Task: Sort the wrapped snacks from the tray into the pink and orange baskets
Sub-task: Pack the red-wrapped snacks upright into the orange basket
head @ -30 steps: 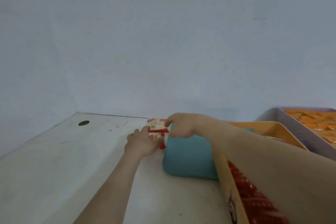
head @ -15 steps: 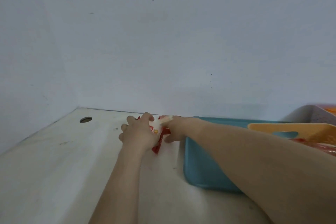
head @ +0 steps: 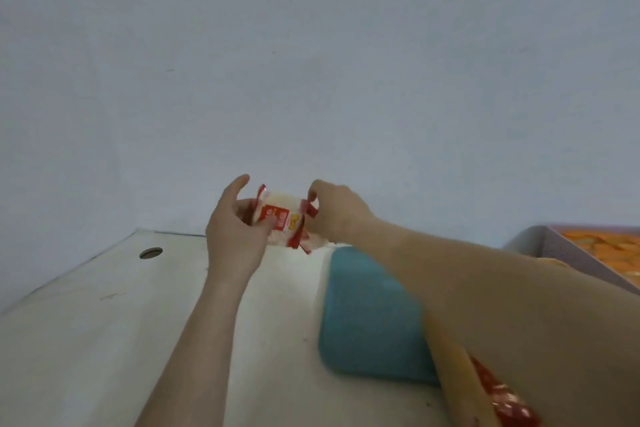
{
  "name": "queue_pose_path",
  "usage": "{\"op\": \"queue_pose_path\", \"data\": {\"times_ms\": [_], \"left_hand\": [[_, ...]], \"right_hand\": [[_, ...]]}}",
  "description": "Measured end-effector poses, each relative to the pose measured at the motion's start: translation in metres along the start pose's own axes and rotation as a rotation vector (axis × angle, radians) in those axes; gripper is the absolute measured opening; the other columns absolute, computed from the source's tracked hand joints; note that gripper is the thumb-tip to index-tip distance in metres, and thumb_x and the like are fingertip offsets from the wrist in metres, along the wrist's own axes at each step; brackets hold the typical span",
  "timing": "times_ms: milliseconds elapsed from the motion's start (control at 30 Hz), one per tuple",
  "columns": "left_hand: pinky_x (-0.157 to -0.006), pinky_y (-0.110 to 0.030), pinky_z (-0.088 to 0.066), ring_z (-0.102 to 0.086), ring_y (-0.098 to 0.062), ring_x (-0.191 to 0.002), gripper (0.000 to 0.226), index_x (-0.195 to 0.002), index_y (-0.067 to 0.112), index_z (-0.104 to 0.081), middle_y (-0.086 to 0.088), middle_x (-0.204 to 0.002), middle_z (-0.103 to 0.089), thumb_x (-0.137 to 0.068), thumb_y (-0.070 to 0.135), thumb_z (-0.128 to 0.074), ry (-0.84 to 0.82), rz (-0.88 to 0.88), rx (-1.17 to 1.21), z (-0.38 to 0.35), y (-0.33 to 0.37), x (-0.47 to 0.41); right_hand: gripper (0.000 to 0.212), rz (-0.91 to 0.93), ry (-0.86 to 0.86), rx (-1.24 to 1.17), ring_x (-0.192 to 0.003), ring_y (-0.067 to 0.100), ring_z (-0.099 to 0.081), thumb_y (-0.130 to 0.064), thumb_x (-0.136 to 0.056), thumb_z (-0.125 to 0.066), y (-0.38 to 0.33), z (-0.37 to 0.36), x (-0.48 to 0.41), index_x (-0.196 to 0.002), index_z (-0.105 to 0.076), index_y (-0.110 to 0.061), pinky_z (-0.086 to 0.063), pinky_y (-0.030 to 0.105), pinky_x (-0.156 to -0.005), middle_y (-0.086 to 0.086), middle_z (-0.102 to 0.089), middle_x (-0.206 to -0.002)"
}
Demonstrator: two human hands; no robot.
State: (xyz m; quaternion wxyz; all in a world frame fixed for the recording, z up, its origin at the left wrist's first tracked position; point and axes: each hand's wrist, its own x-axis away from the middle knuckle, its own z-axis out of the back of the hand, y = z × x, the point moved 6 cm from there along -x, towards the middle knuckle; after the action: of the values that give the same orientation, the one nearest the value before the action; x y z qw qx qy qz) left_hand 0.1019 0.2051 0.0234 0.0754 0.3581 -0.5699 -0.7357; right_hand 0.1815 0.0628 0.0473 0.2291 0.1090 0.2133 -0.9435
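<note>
Mid-pick, you held the snack packet (head: 284, 222) aloft just left of the tray (head: 367, 319), left hand (head: 235, 230) and right hand (head: 337, 217) each pinching an end; next, it likely required carrying right to the orange basket (head: 453, 371).

Both hands hold a bunch of red-and-white snacks (head: 284, 218) off the table (head: 104, 322): the left hand (head: 235, 236) curls its fingers round the left end with the thumb raised, and the right hand (head: 337, 215) pinches the right end. Below the right fingers lies the teal tray (head: 367, 319), and a round hole (head: 151, 253) sits in the table left of the left fingers. Under the right forearm, the orange basket (head: 453, 378) holds red packets (head: 502, 399), and far right of the fingers the pink basket (head: 554, 246) holds orange packets (head: 602, 246).
</note>
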Motion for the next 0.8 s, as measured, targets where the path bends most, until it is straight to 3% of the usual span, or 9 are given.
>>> {"op": "queue_pose_path", "data": {"times_ms": [133, 233, 300, 400, 533, 600, 700, 800], "left_hand": [[-0.079, -0.017, -0.056, -0.069, -0.001, -0.091, 0.045, -0.111, 0.02, -0.069, 0.011, -0.101, -0.072, -0.078, -0.01, -0.071, -0.131, -0.043, 0.318, -0.018, 0.049, 0.022], [-0.076, -0.024, -0.059, -0.071, -0.007, -0.095, 0.041, -0.105, 0.027, -0.069, 0.01, -0.101, -0.075, -0.086, -0.008, -0.064, -0.24, -0.106, 0.445, -0.044, 0.086, 0.056], [-0.076, -0.024, -0.059, -0.07, -0.003, -0.096, 0.041, -0.107, 0.029, -0.068, 0.016, -0.102, -0.074, -0.087, -0.007, -0.063, -0.299, -0.167, 0.447, -0.063, 0.104, 0.077], [-0.083, -0.014, -0.052, -0.066, 0.007, -0.098, 0.049, -0.1, 0.043, -0.066, 0.029, -0.098, -0.071, -0.084, -0.003, -0.069, -0.359, -0.282, 0.26, -0.097, 0.12, 0.101], [-0.081, 0.002, -0.04, -0.057, 0.024, -0.092, 0.05, -0.1, 0.051, -0.063, 0.038, -0.096, -0.061, -0.086, 0.003, -0.069, -0.451, -0.412, -0.03, -0.139, 0.129, 0.129], [-0.089, -0.004, -0.042, -0.056, 0.021, -0.096, 0.043, -0.11, 0.045, -0.067, 0.034, -0.1, -0.062, -0.089, 0.008, -0.067, -0.477, -0.446, -0.173, -0.148, 0.122, 0.133], [-0.099, -0.028, -0.047, -0.06, -0.001, -0.108, 0.037, -0.122, 0.039, -0.065, 0.017, -0.115, -0.067, -0.093, 0.016, -0.062, -0.55, -0.454, -0.365, -0.163, 0.111, 0.139], [-0.096, -0.03, -0.046, -0.058, -0.009, -0.108, 0.037, -0.128, 0.041, -0.059, 0.013, -0.115, -0.065, -0.097, 0.022, -0.054, -0.625, -0.488, -0.57, -0.171, 0.1, 0.144]], "right_hand": [[0.022, -0.022, 0.089, -0.263, -0.081, 0.014, -0.064, -0.021, -0.083, -0.062, 0.026, 0.097, 0.034, -0.102, -0.071, -0.017, -0.053, 0.026, -0.073, -0.003, -0.068, -0.091], [0.022, -0.087, 0.202, -0.511, -0.064, 0.002, -0.058, -0.015, -0.089, -0.057, 0.075, 0.164, 0.088, -0.105, -0.072, -0.018, -0.043, 0.01, -0.055, -0.007, -0.065, -0.081], [0.021, -0.12, 0.273, -0.526, -0.064, 0.0, -0.059, -0.013, -0.091, -0.057, 0.106, 0.191, 0.118, -0.102, -0.072, -0.02, -0.042, 0.007, -0.051, -0.007, -0.068, -0.082], [0.021, -0.134, 0.326, -0.402, -0.079, 0.008, -0.065, -0.012, -0.091, -0.059, 0.141, 0.201, 0.148, -0.103, -0.074, -0.019, -0.047, 0.013, -0.065, -0.001, -0.073, -0.092], [0.021, -0.123, 0.341, -0.236, -0.094, 0.012, -0.065, -0.011, -0.091, -0.059, 0.167, 0.189, 0.169, -0.105, -0.074, -0.017, -0.05, 0.024, -0.084, -0.004, -0.073, -0.1], [0.021, -0.113, 0.327, -0.214, -0.099, 0.013, -0.065, -0.01, -0.092, -0.059, 0.171, 0.175, 0.169, -0.104, -0.074, -0.016, -0.05, 0.027, -0.091, -0.003, -0.073, -0.105], [0.022, -0.101, 0.276, -0.172, -0.104, 0.016, -0.064, -0.011, -0.093, -0.057, 0.178, 0.158, 0.176, -0.106, -0.073, -0.018, -0.049, 0.031, -0.094, -0.001, -0.072, -0.109], [0.023, -0.111, 0.225, -0.11, -0.102, 0.019, -0.064, -0.015, -0.093, -0.055, 0.178, 0.149, 0.176, -0.107, -0.071, -0.024, -0.051, 0.034, -0.089, -0.001, -0.071, -0.11]]}}
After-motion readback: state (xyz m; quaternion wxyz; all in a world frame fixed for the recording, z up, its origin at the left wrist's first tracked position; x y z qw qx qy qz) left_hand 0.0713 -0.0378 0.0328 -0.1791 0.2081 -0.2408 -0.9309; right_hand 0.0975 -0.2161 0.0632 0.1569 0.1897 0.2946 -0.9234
